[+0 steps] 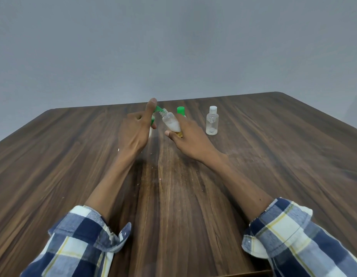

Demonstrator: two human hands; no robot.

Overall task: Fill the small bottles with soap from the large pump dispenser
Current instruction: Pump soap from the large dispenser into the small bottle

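Soap (173, 125) was seen pooled inside a small uncapped bottle (170, 121), gripped tilted by the right hand (190, 136) just beside the green pump nozzle (158, 109), pressed by the left hand (136, 128). Light, slippery plastic was judged; its lower body should be gripped.

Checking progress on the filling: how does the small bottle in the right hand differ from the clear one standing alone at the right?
The held bottle is tilted toward the green pump spout; the standing bottle is upright on the table. The held bottle is uncapped and holds white soap; the standing bottle is capped and looks nearly empty. Both are small, clear plastic.
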